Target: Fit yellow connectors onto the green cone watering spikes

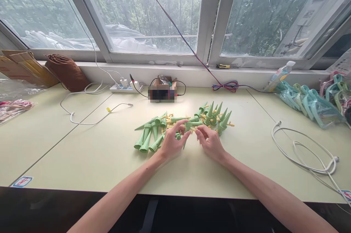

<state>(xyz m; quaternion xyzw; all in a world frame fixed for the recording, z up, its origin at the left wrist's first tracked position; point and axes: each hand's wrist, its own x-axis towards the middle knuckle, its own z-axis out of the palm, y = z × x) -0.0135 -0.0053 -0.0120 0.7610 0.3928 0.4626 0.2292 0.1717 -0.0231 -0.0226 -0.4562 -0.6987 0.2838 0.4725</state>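
My left hand [172,141] is closed around a green plastic watering spike [188,126], whose pointed end is directed downward. Between the thumb and fingers of my right hand [210,142] is a small yellow valve [193,129], right at the side of that spike; whether it is seated in the spike is too small to tell. Left of my hands lies a pile of green cone pieces [147,134] with loose yellow valves among them. Behind my right hand, several green spikes [210,113] stand point up, some with yellow valves on them.
White cables lie at left [90,123] and right [304,169]. Along the back are a power strip [126,87], a small cardboard box [166,82], and a wire coil [226,86]. A bottle [280,76] and bagged teal plastic pieces [312,101] sit at right. A brown pouch [65,72] rests at back left.
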